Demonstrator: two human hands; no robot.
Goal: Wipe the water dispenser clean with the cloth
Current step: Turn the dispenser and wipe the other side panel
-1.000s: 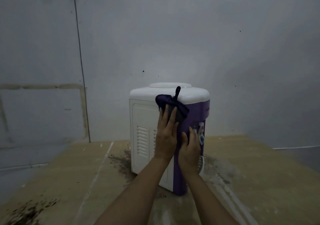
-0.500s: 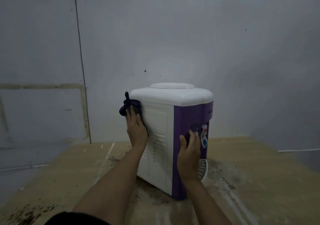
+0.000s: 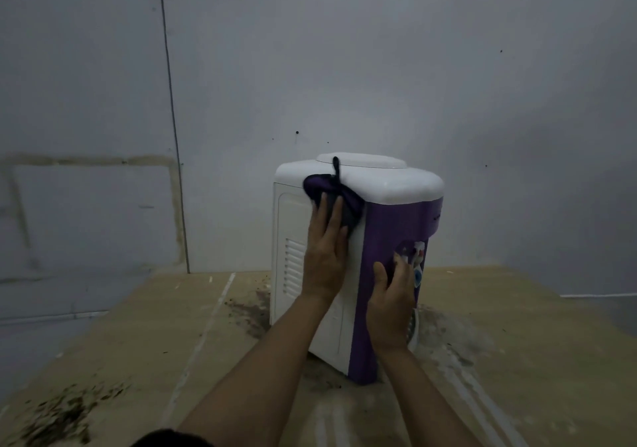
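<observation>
Right hand (image 3: 391, 303) nearest: fingers curled round purple front edge of water dispenser (image 3: 389, 236), thumb up on purple side, gripping it beside taps (image 3: 416, 257). Left hand (image 3: 324, 253) just beyond: fingers straight, flat, pressing dark purple cloth (image 3: 332, 195) against white side panel, close under white top; cloth bunched above fingertips, thin loop sticking up over top edge. Dispenser upright on dusty tan tabletop (image 3: 155, 336), dark debris scattered around. Small mark on purple front near top, too small to read. Grey wall (image 3: 379, 60) behind.
</observation>
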